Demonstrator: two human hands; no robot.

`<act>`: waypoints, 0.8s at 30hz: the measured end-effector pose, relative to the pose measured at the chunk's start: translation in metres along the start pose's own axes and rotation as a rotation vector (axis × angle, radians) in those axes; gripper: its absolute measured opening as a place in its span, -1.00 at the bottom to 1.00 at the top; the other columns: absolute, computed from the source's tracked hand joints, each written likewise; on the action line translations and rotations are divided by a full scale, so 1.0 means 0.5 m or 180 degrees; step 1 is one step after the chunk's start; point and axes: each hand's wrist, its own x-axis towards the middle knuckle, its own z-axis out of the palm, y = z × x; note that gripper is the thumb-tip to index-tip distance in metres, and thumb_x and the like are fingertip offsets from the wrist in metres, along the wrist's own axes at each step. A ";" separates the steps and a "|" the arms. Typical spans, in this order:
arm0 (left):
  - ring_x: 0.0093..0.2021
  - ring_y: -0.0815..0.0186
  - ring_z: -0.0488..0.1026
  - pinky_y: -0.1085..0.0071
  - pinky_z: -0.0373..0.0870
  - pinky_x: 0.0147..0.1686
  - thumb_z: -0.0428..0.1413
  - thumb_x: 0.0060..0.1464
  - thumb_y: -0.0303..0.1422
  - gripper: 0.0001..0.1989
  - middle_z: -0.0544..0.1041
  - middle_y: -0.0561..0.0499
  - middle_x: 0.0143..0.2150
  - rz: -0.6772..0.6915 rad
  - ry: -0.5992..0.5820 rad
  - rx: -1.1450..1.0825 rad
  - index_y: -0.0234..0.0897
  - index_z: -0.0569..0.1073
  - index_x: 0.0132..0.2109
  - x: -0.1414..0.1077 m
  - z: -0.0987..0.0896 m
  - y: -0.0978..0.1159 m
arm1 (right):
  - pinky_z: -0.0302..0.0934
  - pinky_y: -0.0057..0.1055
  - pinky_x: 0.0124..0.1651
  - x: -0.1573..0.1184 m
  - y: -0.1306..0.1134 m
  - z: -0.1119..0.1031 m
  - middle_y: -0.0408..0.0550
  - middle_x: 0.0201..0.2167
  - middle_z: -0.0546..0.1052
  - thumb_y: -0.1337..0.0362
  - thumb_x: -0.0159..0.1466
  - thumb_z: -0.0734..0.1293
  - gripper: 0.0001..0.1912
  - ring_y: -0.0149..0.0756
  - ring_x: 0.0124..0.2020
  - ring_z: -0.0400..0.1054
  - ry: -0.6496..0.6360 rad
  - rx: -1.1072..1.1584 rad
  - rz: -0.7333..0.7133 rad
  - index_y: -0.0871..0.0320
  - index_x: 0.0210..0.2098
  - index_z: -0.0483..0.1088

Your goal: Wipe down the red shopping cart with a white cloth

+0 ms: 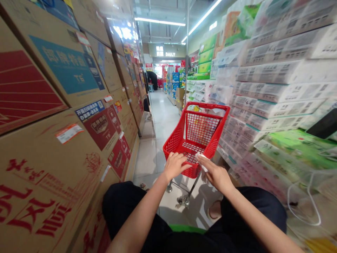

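Observation:
A red plastic shopping cart (181, 138) with mesh walls stands on metal legs with casters right in front of my knees. Its basket looks bare inside. My left hand (175, 167) is curled over the near rim of the basket, thumb stretched to the right. At the near right corner, my right hand (216, 175) presses a crumpled white cloth or tissue (202, 162) against the rim. The cloth hangs partly below the fingers, and the palm side of this hand is hidden.
Stacked cardboard cartons (60, 165) line the left side. Tall piles of white tissue packs (276, 91) stand close on the right. A black phone-like object (325, 124) and a white cord loop (302, 214) are there too. A tiled aisle (160, 109) runs ahead; a person in dark clothes bends far off.

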 end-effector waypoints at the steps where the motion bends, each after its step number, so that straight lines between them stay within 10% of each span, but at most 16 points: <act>1: -0.16 0.22 0.41 0.24 0.18 -0.10 0.06 0.31 0.03 -0.63 0.56 0.00 -0.19 -0.0027 0.0021 0.0000 -0.17 0.52 -0.19 0.001 0.003 0.006 | 0.38 -0.36 0.15 -0.005 -0.003 -0.004 -0.22 0.42 0.17 0.57 0.20 0.20 -0.06 -0.29 0.33 0.22 -0.0062 -0.0003 -0.0028 -0.22 0.46 -0.05; 8: -0.16 0.21 0.42 0.23 0.16 -0.12 0.06 0.32 0.01 -0.64 0.55 0.01 -0.18 -0.0017 0.0079 -0.0071 -0.18 0.47 -0.21 0.011 0.007 0.044 | 0.42 -0.36 0.09 -0.015 0.032 -0.035 -0.27 0.41 0.20 0.50 0.28 0.19 -0.18 -0.30 0.32 0.24 0.0063 0.0002 0.0284 -0.28 0.43 0.04; 18: -0.03 0.11 0.43 0.16 0.20 -0.06 0.20 0.24 -0.20 -0.82 0.55 -0.06 -0.08 -0.0166 0.0020 -0.0084 -0.17 0.48 -0.10 0.022 0.019 0.082 | 0.37 -0.28 0.19 -0.038 -0.033 0.049 -0.20 0.41 0.20 0.57 0.19 0.22 -0.03 -0.25 0.33 0.23 0.0119 -0.0030 0.0356 -0.22 0.47 -0.10; 24: -0.10 0.15 0.47 0.21 0.24 -0.09 0.09 0.32 -0.09 -0.74 0.57 -0.04 -0.13 0.0070 0.0112 -0.0156 -0.19 0.47 -0.12 0.024 0.017 0.072 | 0.42 -0.44 0.06 -0.054 -0.009 0.006 -0.29 0.45 0.10 0.54 0.26 0.17 -0.10 -0.33 0.33 0.23 0.0132 0.0019 0.0369 -0.29 0.45 -0.07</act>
